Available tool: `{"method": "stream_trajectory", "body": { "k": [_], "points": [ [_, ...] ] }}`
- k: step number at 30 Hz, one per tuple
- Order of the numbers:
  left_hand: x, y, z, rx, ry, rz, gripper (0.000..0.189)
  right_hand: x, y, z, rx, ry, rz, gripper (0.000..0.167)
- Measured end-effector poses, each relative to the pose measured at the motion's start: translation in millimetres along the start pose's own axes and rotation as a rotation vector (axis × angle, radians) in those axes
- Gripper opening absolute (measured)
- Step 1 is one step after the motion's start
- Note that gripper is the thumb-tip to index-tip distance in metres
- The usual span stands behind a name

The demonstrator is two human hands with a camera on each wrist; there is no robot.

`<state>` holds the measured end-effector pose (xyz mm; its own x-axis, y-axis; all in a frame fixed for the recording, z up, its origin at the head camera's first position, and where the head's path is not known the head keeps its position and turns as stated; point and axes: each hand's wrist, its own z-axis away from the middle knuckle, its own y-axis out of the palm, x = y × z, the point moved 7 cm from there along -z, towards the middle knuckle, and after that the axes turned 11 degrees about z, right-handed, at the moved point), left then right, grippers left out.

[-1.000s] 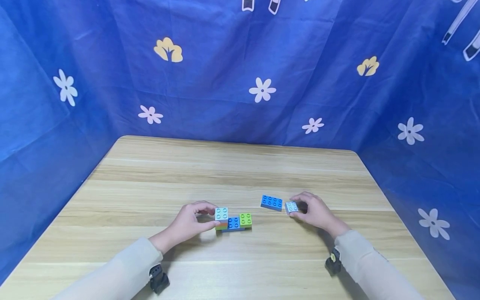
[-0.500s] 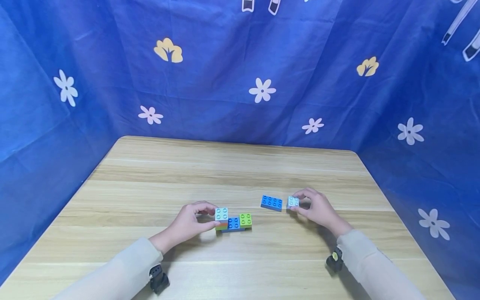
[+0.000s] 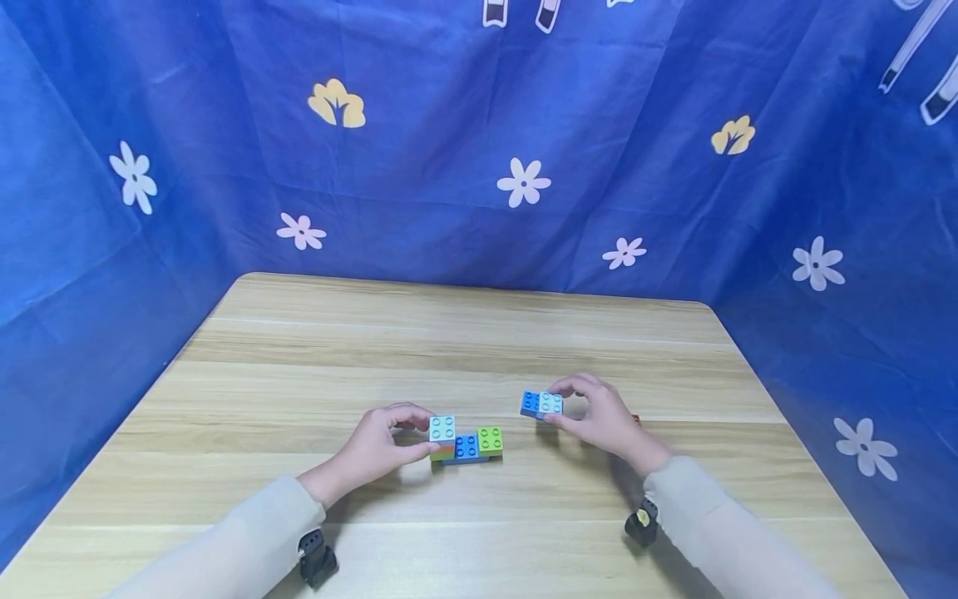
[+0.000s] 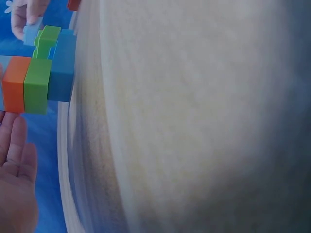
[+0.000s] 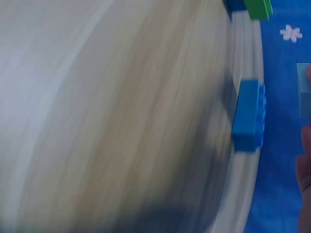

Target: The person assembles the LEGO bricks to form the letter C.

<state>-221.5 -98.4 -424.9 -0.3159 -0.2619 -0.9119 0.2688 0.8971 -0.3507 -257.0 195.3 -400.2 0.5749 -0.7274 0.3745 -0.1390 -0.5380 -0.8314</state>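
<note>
My left hand [image 3: 382, 445] holds a stack of toy bricks between thumb and fingers. A light blue brick [image 3: 442, 428] tops it, then an orange brick [image 4: 14, 86] and a green brick [image 4: 37, 87]. These stand on the left end of a blue base brick [image 3: 467, 447], whose right end carries a lime green brick [image 3: 490, 438]. My right hand [image 3: 604, 423] pinches another light blue brick [image 3: 550, 403] by its sides. It hovers over the right half of a separate blue brick [image 5: 247, 116], with a gap between them in the right wrist view.
Past the right hand, a bit of a red-orange brick [image 3: 636, 419] shows, mostly covered by that hand. The wooden table [image 3: 464, 341] ends at a blue curtain [image 3: 419, 166] with printed flowers. Small black cameras sit on both wrists.
The right hand has lifted its light blue brick and carried it left, from beside the separate blue brick to above it. A red-orange brick now shows behind that hand. The left hand stays put.
</note>
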Motion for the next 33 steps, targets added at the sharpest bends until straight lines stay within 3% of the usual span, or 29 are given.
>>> {"method": "stream_trajectory", "body": {
  "k": [15,20,27,33],
  "points": [
    [0.0,0.5,1.0,0.003,0.020,-0.017,0.031,72,20,-29.1,0.001,-0.185,-0.116,0.037],
    [-1.0,0.9,0.9,0.004,0.054,-0.017,0.029,94,26,-36.6,0.023,-0.227,-0.145,0.036],
    [-1.7,0.8,0.3,0.005,0.086,-0.012,0.027,117,36,-45.0,0.077,-0.277,-0.159,0.036],
    [-2.5,0.3,0.1,0.000,0.110,-0.007,0.026,126,43,-49.4,0.116,-0.272,-0.171,0.034]
  ]
}}
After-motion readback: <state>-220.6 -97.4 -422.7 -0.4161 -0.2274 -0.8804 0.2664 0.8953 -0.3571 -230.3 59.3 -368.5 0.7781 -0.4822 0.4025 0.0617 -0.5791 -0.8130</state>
